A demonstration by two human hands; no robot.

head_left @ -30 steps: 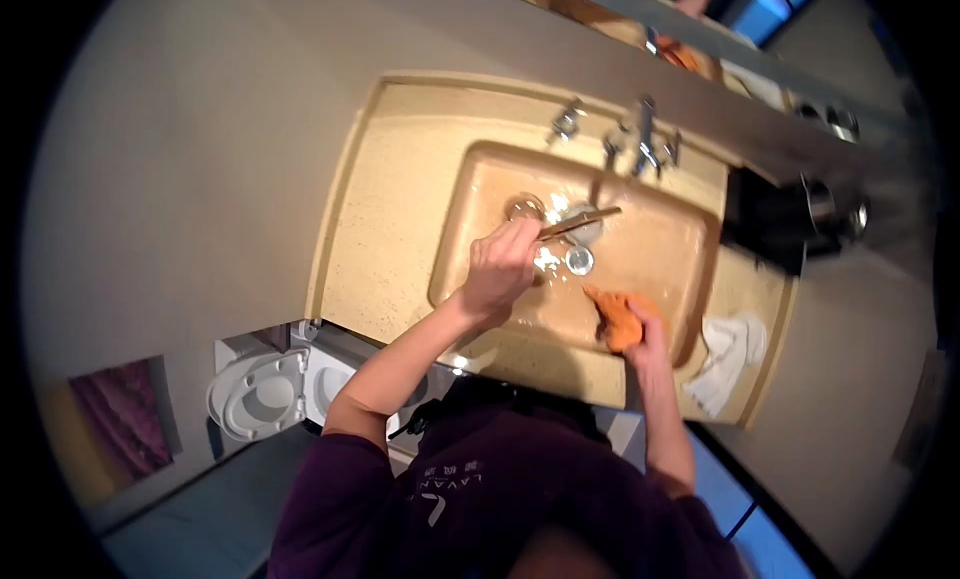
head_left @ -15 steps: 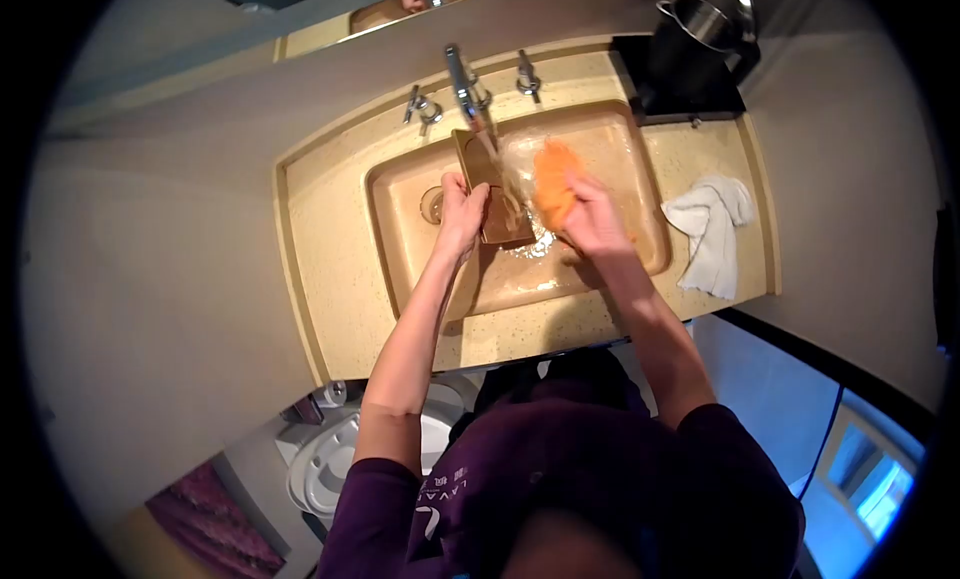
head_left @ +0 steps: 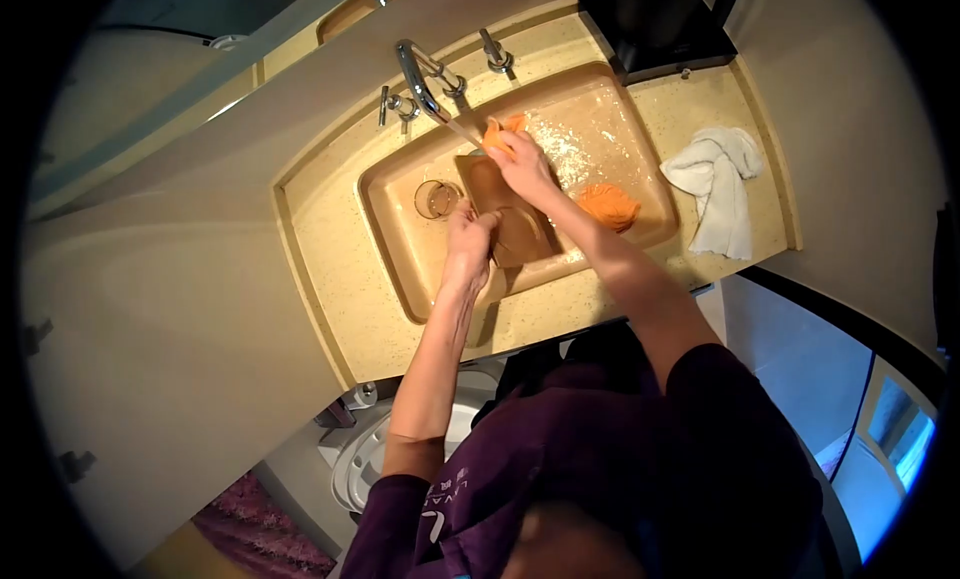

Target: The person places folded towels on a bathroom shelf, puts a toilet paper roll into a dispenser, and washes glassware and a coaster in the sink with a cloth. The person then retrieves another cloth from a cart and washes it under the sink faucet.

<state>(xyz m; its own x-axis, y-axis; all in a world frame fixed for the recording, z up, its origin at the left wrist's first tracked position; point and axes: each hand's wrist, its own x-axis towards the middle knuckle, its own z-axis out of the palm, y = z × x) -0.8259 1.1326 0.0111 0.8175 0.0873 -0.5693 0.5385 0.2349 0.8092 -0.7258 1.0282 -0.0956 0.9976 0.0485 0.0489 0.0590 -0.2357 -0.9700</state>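
Since half a second ago, the right hand (head_left: 522, 169) has been moving from the right side of the brown tray (head_left: 520, 234) over to its far end, up close to the tap (head_left: 415, 74). A second orange cloth (head_left: 608, 207) is now showing on the basin floor, where the hand and wrist were blocking my view.

The person is keeping both hands apart. The left hand (head_left: 470, 244) is gripping the tray's left edge, thumb and fingers closing over it. The right hand is bunching an orange cloth (head_left: 500, 134) right by the running water; whether that cloth is pressing on the tray, I cannot tell from here. The tray is lying tilted inside the basin (head_left: 410, 264), between the two hands: its left edge is sitting in the left hand, and its far part is running partly out of sight behind the right.

A clear glass (head_left: 437, 199) is resting in the basin just left of the tray. The second cloth is lying to the tray's right, beyond the right forearm. A white towel (head_left: 720, 179) is draping over the counter (head_left: 340, 249) at the right, near a black kettle (head_left: 650, 19).
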